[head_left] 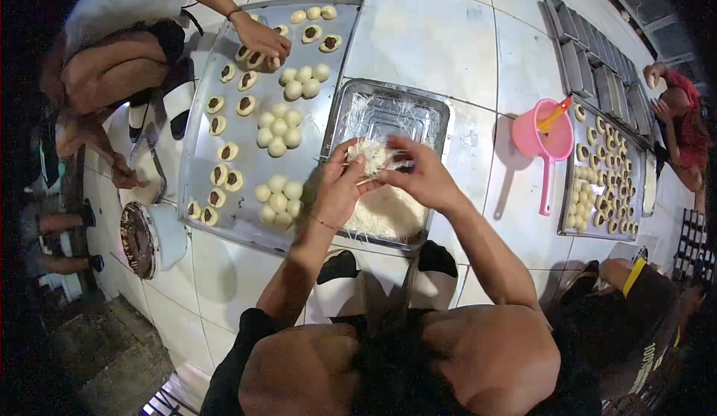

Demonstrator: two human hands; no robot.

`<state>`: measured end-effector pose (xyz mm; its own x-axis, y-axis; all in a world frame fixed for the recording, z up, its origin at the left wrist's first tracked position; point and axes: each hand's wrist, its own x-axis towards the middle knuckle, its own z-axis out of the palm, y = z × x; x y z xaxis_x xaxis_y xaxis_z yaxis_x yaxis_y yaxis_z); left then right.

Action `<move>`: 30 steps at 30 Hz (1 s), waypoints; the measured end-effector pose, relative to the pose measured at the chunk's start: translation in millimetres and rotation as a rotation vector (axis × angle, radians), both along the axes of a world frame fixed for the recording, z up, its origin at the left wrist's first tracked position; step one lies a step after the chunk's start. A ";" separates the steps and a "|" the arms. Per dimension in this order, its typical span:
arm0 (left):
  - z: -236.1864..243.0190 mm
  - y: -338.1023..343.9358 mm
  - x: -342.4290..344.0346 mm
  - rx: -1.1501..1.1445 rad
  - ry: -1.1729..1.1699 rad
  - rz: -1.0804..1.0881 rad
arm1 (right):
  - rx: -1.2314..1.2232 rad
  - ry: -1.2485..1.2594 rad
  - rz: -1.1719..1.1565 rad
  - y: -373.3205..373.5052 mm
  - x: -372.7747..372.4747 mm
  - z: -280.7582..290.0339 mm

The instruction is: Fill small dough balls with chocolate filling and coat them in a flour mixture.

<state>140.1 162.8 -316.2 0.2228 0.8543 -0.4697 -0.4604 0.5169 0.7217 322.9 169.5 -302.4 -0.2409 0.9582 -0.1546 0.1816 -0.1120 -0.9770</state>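
Observation:
Both my hands meet over a metal tray (441, 128) on the floor, which holds pale shreds (385, 214) that look like grated cheese. My left hand (340, 184) is closed around a dough ball (367, 158) coated with those shreds, thumb on top. At the ball's right side is my right hand (422, 177), fingers apart and slightly blurred; whether its fingertips touch the coating I cannot tell. Left of the tray, a large flat pan (302, 154) carries clusters of smooth dough balls (279, 128) and several flattened dough pieces with dark filling (233, 180).
A co-worker's hand (261, 39) reaches over the large pan. A bucket of dark paste (138, 240) stands at left. To the right are a pink dipper (530, 132) with an orange-handled brush, another filled dough pan (590, 231) and metal loaf tins (597, 57). Other people crouch at right.

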 end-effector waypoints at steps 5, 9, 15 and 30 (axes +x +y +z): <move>53.0 21.6 -12.6 0.109 0.557 -0.501 | 0.478 -0.219 0.026 -6.5 -2.2 14.9; 53.0 15.7 -6.9 0.627 0.818 -0.446 | 0.614 -0.279 0.020 -0.3 -8.4 28.0; 53.4 11.4 -24.5 0.531 0.570 -0.092 | 0.468 -0.118 -0.011 -1.6 -15.5 57.8; 69.9 -1.5 -13.6 0.385 0.201 0.080 | 0.303 -0.091 0.019 -2.8 -13.3 75.0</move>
